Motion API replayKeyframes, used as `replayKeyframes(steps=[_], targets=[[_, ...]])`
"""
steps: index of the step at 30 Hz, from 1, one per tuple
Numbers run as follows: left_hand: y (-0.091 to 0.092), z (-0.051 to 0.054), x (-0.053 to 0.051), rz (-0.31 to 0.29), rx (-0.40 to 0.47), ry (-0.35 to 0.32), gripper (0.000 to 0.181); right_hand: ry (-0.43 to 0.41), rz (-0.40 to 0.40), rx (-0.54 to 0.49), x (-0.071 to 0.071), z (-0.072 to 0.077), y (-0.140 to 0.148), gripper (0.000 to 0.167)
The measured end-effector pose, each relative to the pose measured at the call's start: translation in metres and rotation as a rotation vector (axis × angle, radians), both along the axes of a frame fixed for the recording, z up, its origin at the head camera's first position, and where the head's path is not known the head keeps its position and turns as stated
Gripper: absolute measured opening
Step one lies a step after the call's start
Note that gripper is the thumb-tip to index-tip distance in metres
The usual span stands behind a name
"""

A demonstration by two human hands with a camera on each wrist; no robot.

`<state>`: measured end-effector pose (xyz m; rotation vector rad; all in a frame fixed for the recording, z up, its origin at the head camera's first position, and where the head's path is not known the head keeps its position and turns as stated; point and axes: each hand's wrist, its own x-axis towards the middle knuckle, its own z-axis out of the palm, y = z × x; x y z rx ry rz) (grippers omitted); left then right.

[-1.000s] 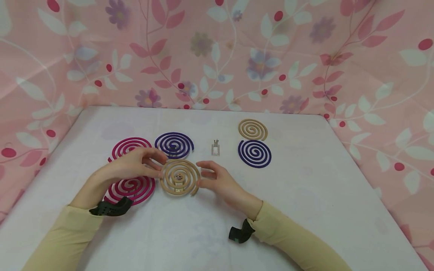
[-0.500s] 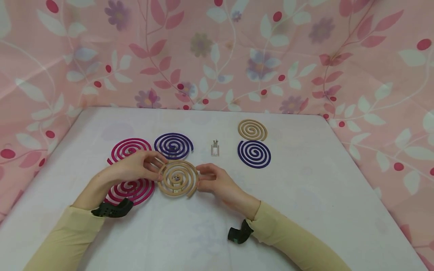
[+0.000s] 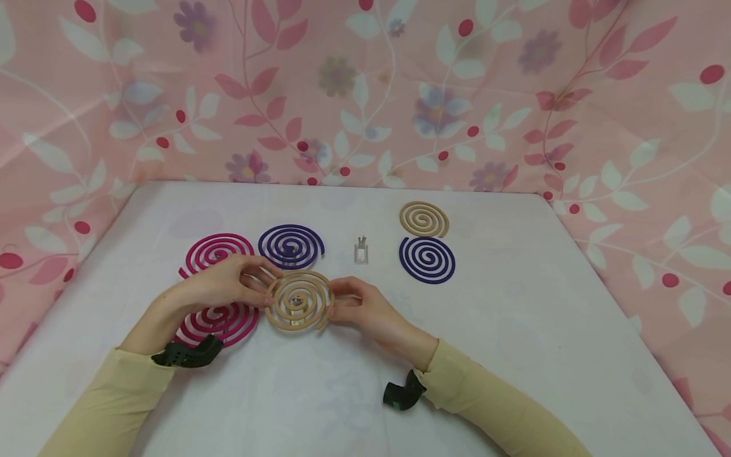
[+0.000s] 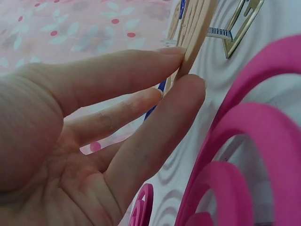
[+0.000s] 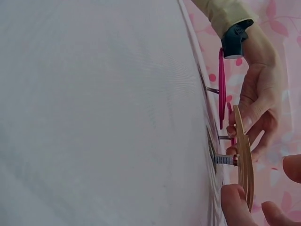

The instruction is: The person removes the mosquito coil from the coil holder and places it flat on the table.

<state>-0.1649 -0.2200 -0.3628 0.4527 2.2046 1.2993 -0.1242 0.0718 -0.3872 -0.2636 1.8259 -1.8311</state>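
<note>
A tan mosquito coil (image 3: pixel 299 284) is raised over a small metal stand (image 4: pixel 241 28), whose upright prong reaches the coil's centre. Thumb and finger of my left hand (image 3: pixel 231 279) pinch its left edge. My right hand (image 3: pixel 371 314) holds the opposite edge, its fingers curled. In the right wrist view the coil (image 5: pixel 242 162) appears edge-on, with a fingertip (image 5: pixel 235 200) against it. Two magenta coils (image 3: pixel 228 339) lie beside and partly behind the left hand, and a blue coil (image 3: pixel 291 227) stands just beyond the tan one; all appear raised on stands.
A bare metal stand (image 3: pixel 361 252) lies right of the blue coil. Farther right, another tan coil (image 3: pixel 424 219) and another blue coil (image 3: pixel 427 259) lie on the white-covered table (image 3: pixel 514 355). A floral pink cloth (image 3: pixel 365 95) hangs behind the table and at its sides.
The tan coil has shifted slightly left and turned a little. My right fingers have moved left onto its edge, while my left hand has stayed nearly still.
</note>
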Motion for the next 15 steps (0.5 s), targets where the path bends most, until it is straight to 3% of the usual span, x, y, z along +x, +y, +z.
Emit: replayKeyframes(steps=[15], targets=[[-0.0016,0.0016,-0.0001,-0.026,0.017,-0.007,0.054,0.006,-0.001,-0.008,0.0006,0.0027,0.0010,0.053]])
